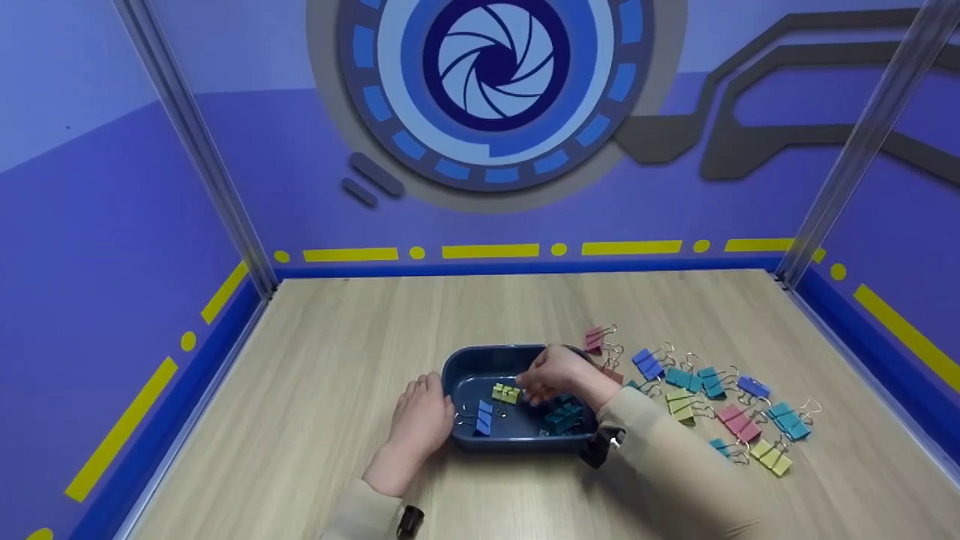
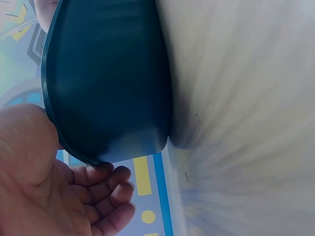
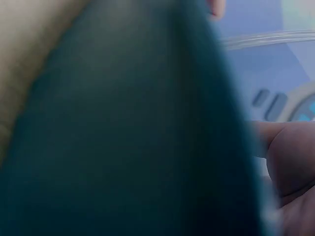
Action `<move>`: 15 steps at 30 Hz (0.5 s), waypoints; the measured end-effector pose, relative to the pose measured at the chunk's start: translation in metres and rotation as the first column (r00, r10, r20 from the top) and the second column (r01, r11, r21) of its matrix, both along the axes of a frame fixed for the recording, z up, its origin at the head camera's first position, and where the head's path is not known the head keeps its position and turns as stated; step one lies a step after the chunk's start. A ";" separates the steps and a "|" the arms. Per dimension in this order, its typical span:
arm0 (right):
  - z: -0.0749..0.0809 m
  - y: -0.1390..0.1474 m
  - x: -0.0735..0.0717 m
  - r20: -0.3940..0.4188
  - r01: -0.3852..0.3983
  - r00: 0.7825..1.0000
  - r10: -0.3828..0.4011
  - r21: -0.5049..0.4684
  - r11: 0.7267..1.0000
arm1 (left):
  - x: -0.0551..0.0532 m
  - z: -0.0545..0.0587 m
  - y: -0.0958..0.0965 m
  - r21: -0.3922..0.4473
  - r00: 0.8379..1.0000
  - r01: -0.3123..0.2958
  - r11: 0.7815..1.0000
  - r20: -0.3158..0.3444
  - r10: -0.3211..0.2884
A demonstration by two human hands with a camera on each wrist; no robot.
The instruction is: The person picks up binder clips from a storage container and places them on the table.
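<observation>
A dark blue tray point(image 1: 517, 444) stands on the table with several binder clips in it: a yellow clip point(image 1: 506, 393), a blue clip point(image 1: 484, 418) and dark teal ones point(image 1: 564, 415). My left hand point(image 1: 421, 412) holds its left end; in the left wrist view the rim runs between thumb and fingers point(image 2: 113, 189). Inside the tray, beside the yellow clip, my right hand point(image 1: 559, 375) has bent fingers pointing down; whether they pinch anything is hidden. The blurred tray wall point(image 3: 133, 123) fills most of the right wrist view.
Loose binder clips lie right of the tray: pink point(image 1: 739, 422), blue point(image 1: 649, 364), teal point(image 1: 787, 420) and yellow point(image 1: 771, 457), with their wire handles at various angles. Two red-pink clips are by the tray's back right corner. Printed panels point(image 1: 487, 217) wall the table.
</observation>
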State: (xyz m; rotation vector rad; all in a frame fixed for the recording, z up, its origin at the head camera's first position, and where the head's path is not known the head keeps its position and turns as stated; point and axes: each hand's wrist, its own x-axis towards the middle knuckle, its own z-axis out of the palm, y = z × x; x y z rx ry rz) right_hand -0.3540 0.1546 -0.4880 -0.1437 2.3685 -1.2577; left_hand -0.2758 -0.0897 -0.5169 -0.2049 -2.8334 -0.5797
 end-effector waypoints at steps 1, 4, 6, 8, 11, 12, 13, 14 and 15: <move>-0.002 -0.002 0.001 0.003 0.000 1.000 0.000 0.015 1.000 | 0.000 0.000 0.000 0.000 1.000 0.001 1.000 -0.001 -0.001; -0.004 -0.006 0.003 0.005 0.005 1.000 -0.006 0.069 0.998 | 0.000 0.000 0.000 -0.001 1.000 0.003 1.000 -0.008 -0.003; -0.005 -0.008 0.004 0.004 0.001 1.000 -0.001 0.098 0.995 | 0.000 0.000 0.000 0.001 1.000 0.004 1.000 -0.012 -0.004; -0.006 -0.011 0.006 0.003 -0.005 1.000 0.005 0.118 0.993 | 0.001 0.000 0.000 0.001 1.000 0.002 1.000 -0.022 -0.002; -0.008 -0.017 0.010 0.006 -0.021 1.000 0.020 0.121 0.992 | 0.000 0.000 0.000 0.005 1.000 -0.002 1.000 -0.030 0.002; -0.009 -0.019 0.011 0.008 -0.026 1.000 0.026 0.116 0.993 | 0.000 -0.001 0.000 0.006 0.999 -0.002 1.000 -0.033 0.002; -0.010 -0.021 0.012 0.013 -0.032 0.999 0.031 0.109 0.993 | 0.000 -0.001 0.000 0.007 0.999 -0.003 1.000 -0.035 0.003; -0.011 -0.022 0.012 0.021 -0.037 0.999 0.035 0.100 0.994 | 0.000 -0.001 0.000 0.009 0.999 -0.002 1.000 -0.034 0.003; -0.012 -0.023 0.012 0.031 -0.042 0.999 0.039 0.088 0.995 | 0.000 -0.001 0.000 0.010 0.999 -0.001 1.000 -0.035 0.002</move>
